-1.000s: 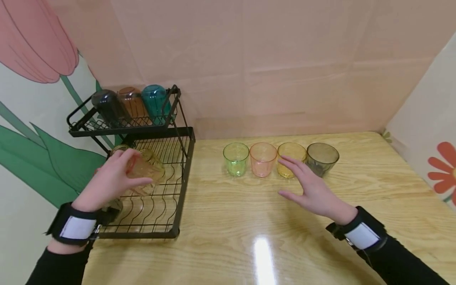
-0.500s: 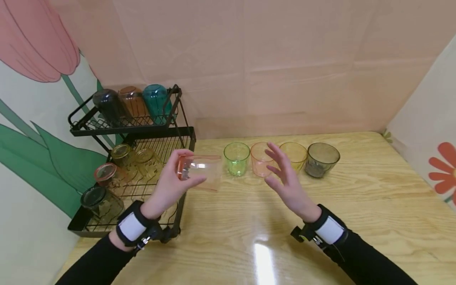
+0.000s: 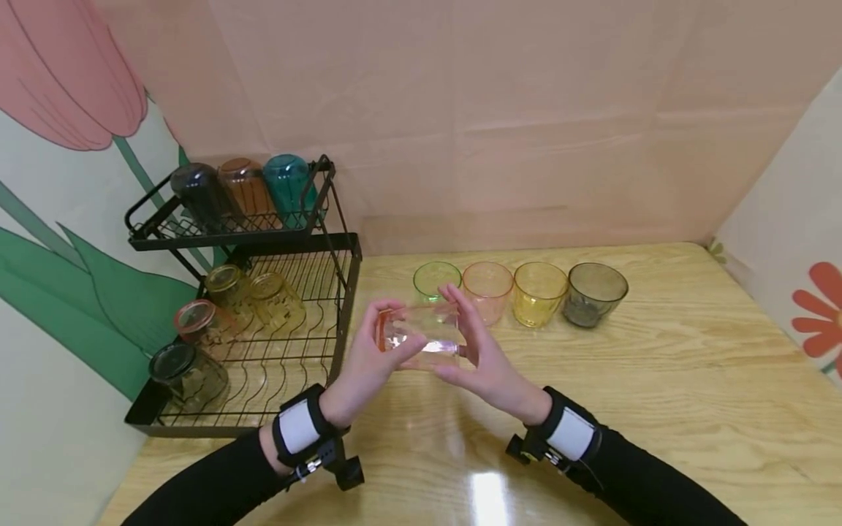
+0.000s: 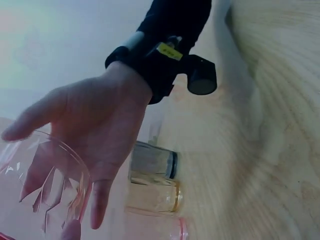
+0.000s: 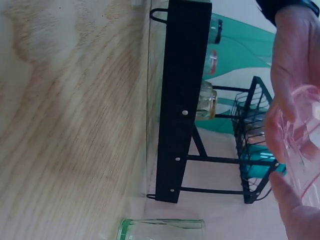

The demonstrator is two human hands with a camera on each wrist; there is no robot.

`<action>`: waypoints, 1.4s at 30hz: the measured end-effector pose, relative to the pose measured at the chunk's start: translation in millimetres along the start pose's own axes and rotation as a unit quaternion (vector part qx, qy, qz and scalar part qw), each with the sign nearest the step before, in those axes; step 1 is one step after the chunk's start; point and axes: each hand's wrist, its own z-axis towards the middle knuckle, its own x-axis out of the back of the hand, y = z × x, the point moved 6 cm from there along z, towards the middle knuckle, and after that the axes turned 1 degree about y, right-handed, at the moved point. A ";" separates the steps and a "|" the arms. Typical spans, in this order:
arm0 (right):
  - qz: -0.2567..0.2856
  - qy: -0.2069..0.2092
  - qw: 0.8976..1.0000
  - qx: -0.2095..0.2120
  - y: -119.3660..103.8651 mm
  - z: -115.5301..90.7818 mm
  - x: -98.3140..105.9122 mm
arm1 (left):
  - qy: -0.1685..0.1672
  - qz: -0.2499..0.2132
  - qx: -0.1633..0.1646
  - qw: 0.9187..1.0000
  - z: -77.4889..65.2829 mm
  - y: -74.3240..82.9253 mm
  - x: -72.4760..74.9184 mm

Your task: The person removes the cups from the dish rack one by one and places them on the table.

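A clear pink glass (image 3: 424, 321) lies sideways in the air between both hands, over the wooden table. My left hand (image 3: 365, 358) grips its left end, thumb across the near side and fingers behind. At its right end, my right hand (image 3: 496, 365) curls round it with thumb below and fingers above. The left wrist view shows the round rim of the pink glass (image 4: 82, 175) close up, with the right hand (image 4: 95, 120) behind it. Just beyond the hands stands a green glass (image 3: 437, 276), partly covered, followed rightward by pink (image 3: 488, 281), amber (image 3: 541, 292) and grey (image 3: 595, 292) glasses, all upright.
At left stands a black two-tier dish rack (image 3: 342, 329). Its lower tier holds several glasses, including a dark one (image 3: 187, 376) and a pink-rimmed one (image 3: 204, 325). Dark, brown and teal glasses (image 3: 288, 186) sit upside down on top. A wall closes off the back.
My left hand has carried the pink glass from the rack rightward to mid-table. My right hand has moved left from near the amber glass and taken hold of its other end.
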 end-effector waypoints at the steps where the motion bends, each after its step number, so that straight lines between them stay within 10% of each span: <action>1: 0.002 0.000 1.000 -0.005 -0.1 0.2 -0.6 | 0.000 -0.002 0.002 1.000 -0.8 -1.8 -0.1; 9: -0.038 -0.014 0.999 -0.015 0.6 -2.1 1.4 | -0.053 0.085 0.039 0.994 -3.8 -8.8 5.4; 16: -0.139 -0.061 0.988 -0.038 6.4 0.2 14.4 | -0.097 0.269 -0.018 0.958 -1.2 -3.3 32.7; 32: -0.456 -0.155 0.871 -0.095 25.2 16.2 32.1 | 0.001 0.401 -0.045 0.915 -13.7 12.0 115.1; 42: -0.476 -0.184 0.854 -0.105 36.8 24.9 22.8 | 0.007 0.429 -0.038 0.902 -21.5 6.6 135.4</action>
